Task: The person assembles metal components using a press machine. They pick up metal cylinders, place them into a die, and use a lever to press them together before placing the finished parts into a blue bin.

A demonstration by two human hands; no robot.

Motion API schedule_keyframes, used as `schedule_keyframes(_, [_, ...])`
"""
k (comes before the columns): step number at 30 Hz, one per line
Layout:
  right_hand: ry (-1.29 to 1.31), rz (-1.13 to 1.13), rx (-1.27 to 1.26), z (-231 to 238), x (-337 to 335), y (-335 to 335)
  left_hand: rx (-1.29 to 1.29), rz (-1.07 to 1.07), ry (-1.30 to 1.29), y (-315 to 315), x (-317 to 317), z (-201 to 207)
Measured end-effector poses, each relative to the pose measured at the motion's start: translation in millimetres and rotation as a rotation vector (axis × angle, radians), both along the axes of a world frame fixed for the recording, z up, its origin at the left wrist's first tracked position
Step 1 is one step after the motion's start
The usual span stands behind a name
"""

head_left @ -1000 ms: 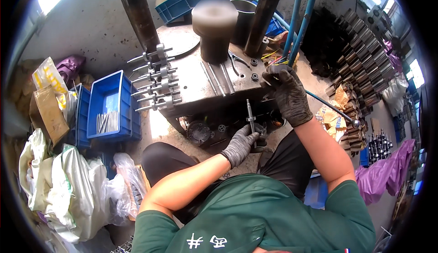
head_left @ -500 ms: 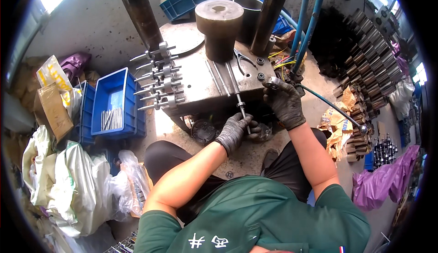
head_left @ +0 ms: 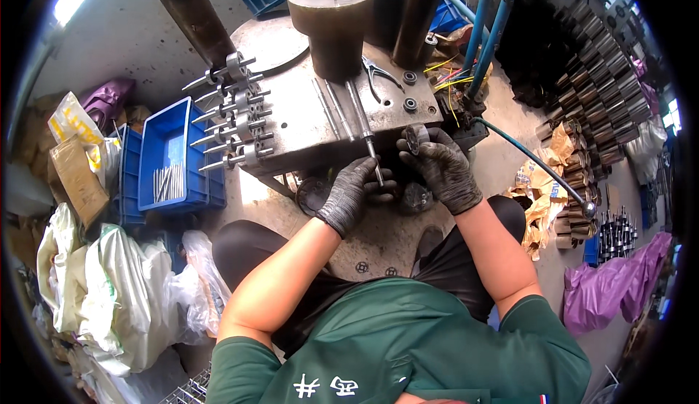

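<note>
My left hand [head_left: 352,190], in a dark grey work glove, is closed around the lower end of a slim metal shaft [head_left: 368,144]. The shaft's upper part rests on the steel press table [head_left: 306,131], beside two thinner rods [head_left: 332,110]. To the right, my gloved right hand [head_left: 448,171] pinches a round metal end cap [head_left: 417,139] tilted on edge, a little apart from the shaft. Pliers [head_left: 378,80] and two small bearings [head_left: 410,103] lie on the table behind it. Some of my left fingers are partly hidden behind the shaft.
A thick steel ram block [head_left: 330,29] stands over the table between two dark columns. Several shafts with round end caps [head_left: 244,112] line the table's left edge. Blue bins [head_left: 175,153] holding rods stand left; stacked metal cylinders [head_left: 601,76] and a ball-ended lever [head_left: 587,207] are right.
My right hand has brought the end cap down and left toward the shaft and turned it more on edge. My left hand still holds the shaft. The whole view has shifted slightly.
</note>
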State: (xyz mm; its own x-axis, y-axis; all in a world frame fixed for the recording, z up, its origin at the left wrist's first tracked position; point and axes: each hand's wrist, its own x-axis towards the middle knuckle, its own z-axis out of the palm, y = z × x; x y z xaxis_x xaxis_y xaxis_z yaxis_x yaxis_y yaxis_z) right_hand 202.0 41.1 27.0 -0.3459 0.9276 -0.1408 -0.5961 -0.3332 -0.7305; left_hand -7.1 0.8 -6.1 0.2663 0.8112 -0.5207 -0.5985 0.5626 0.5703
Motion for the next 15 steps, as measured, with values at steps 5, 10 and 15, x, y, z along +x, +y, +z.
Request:
schedule_keyframes(5, [-0.084,0.081,0.104,3,0,-9,0.211,0.288,0.489,-22,-9,-16])
schedule_keyframes(10, [-0.23,0.138,0.163,13,-10,-25,0.841,0.174,0.54,-35,-10,22])
schedule_keyframes(15, [-0.365,0.204,0.275,17,-21,-34,0.899,0.12,0.571,-37,-12,30])
